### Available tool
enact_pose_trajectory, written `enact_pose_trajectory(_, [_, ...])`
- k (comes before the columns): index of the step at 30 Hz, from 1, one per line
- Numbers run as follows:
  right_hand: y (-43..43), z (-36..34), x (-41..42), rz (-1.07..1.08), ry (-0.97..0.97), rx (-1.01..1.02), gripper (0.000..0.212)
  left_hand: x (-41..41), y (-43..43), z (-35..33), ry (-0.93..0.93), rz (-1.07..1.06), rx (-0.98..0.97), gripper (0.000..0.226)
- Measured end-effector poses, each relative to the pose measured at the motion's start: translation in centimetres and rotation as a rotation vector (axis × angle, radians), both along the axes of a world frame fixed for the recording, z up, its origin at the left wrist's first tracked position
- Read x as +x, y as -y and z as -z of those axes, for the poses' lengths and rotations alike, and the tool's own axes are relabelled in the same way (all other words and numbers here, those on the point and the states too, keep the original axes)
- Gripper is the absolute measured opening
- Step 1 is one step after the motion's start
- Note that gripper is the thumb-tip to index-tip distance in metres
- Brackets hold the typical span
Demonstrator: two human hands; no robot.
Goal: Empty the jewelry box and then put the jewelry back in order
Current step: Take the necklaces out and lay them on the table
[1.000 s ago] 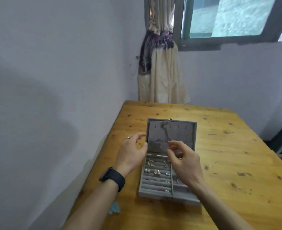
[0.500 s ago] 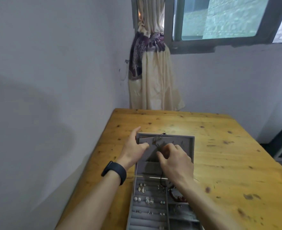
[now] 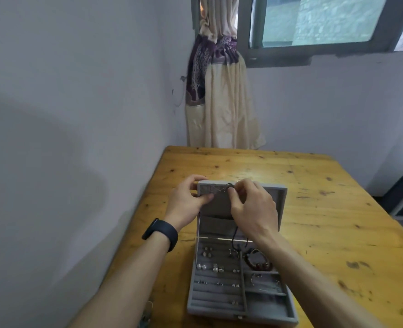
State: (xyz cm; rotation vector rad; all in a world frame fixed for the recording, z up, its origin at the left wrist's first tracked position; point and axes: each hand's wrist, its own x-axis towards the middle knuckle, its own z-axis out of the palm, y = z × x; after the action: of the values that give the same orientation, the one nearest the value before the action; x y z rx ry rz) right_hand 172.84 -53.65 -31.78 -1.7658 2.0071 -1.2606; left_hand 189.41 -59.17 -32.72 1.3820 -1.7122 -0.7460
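Both hands are up at the raised lid [image 3: 216, 208] of the grey velvet-lined jewelry box [image 3: 243, 314], which sits open on the knotty yellow wooden table [image 3: 326, 221]. The left hand [image 3: 187, 200] grips the lid's top left corner, thumb on the lining and fingers curled behind. My read is that it braces the lid so it won't rock back while the other hand works.

The right hand [image 3: 252, 207] is closed in a fine pinch on the thin dark cord necklace [image 3: 235, 235] right at the lid's upper edge, where the hanging hooks appear to be. Whether the cord is on a hook or free of it is too small to tell.

From that pinch the cord drops behind the right palm, shows again below the wrist and trails into the tray, its lower end lying by the middle divider. So the necklace sits mostly under the right hand, with its top end between the fingertips.

Small silver and pearl earrings [image 3: 217, 268] are seated in the padded rows on the left. Just beside the cord's tail, in the upper right compartment, lies a dark red beaded bracelet [image 3: 257, 262], and a fine silver chain [image 3: 264, 285] rests in the compartment below. The tray looks full — emptying has barely begun, I'd judge. A black band [image 3: 160, 233] wraps the left wrist.
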Motion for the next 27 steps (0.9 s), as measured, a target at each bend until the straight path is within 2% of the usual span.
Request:
enact_pose_trajectory(7, [-1.1,-2.8,-0.8,-0.109,0.181,-0.146,0.012,0.1,-0.9,-1.8,0.118,-0.006,-0.001,0.031])
enact_pose_trajectory(15, [-2.3,-7.9,-2.3,-0.165,0.337,-0.222,0.011,-0.6,-0.5,-3.6,0.199,0.103,0.138,0.054])
enact_pose_trajectory(20, [-2.9,-10.3,-3.0,-0.171,0.347,-0.259,0.011,-0.7,-0.6,-5.5,0.235,0.096,0.171,0.055])
enact_pose_trajectory(23, [-3.3,-12.0,-3.2,-0.167,0.322,-0.287,0.012,-0.7,-1.5,-8.2,0.165,0.109,0.099,0.051])
enact_pose_trajectory(27, [-3.8,-14.2,-3.3,-0.182,0.261,-0.301,0.013,-1.3,-4.4,-14.4,-0.025,0.237,-0.058,0.049])
